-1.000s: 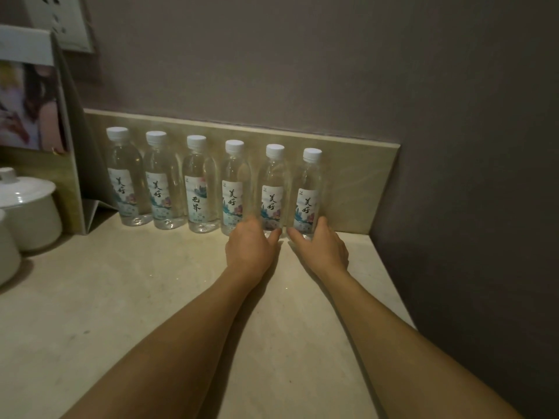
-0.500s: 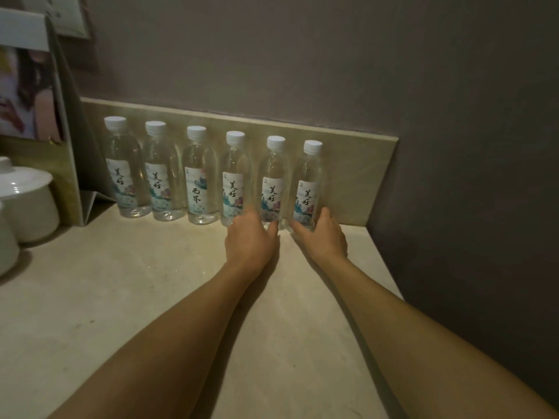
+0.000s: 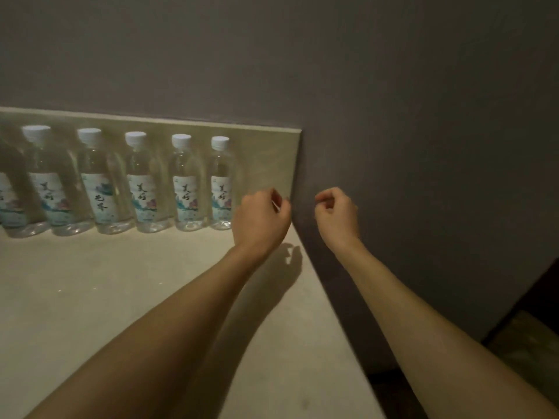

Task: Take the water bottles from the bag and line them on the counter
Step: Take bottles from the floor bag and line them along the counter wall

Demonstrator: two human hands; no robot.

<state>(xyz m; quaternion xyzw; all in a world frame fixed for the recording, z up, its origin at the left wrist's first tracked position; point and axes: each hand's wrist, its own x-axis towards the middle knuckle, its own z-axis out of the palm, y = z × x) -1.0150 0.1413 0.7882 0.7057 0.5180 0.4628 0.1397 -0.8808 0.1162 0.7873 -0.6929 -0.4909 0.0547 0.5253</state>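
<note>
Step in hand: I read this as the tail end of the lining-up. The water bottles (image 3: 121, 182) stand in a row at my 10 to 11 o'clock, backed against the stone upstand (image 3: 263, 152), and neither of my hands is on one.
Row, far left: the leftmost bottle (image 3: 7, 201) is cut by the frame edge at 9 o'clock and blurred. I can only make out part of its body and label.
Row, left to right: five more follow, each upright with a white cap on, standing close beside one another. The third bottle (image 3: 104, 189) shows a different side of its label from the rest.
Contents: all look clear and full to the neck, as far as the dim light lets me judge.
Rightmost bottle (image 3: 222, 186): at 11 o'clock, just beside my left hand but not touching it.
Left hand (image 3: 261, 219): lifted above the counter (image 3: 121, 297) at 12 o'clock, fingers loosely curled, holding nothing.
Right hand (image 3: 335, 214): at 1 o'clock, in front of the grey side wall (image 3: 423, 146), fingers loosely curled, also holding nothing.
Bag: not in view. I cannot tell whether any bottles remain in it.
Next move: I would turn to find the bag and check it. If it is empty, the row needs nothing more.
</note>
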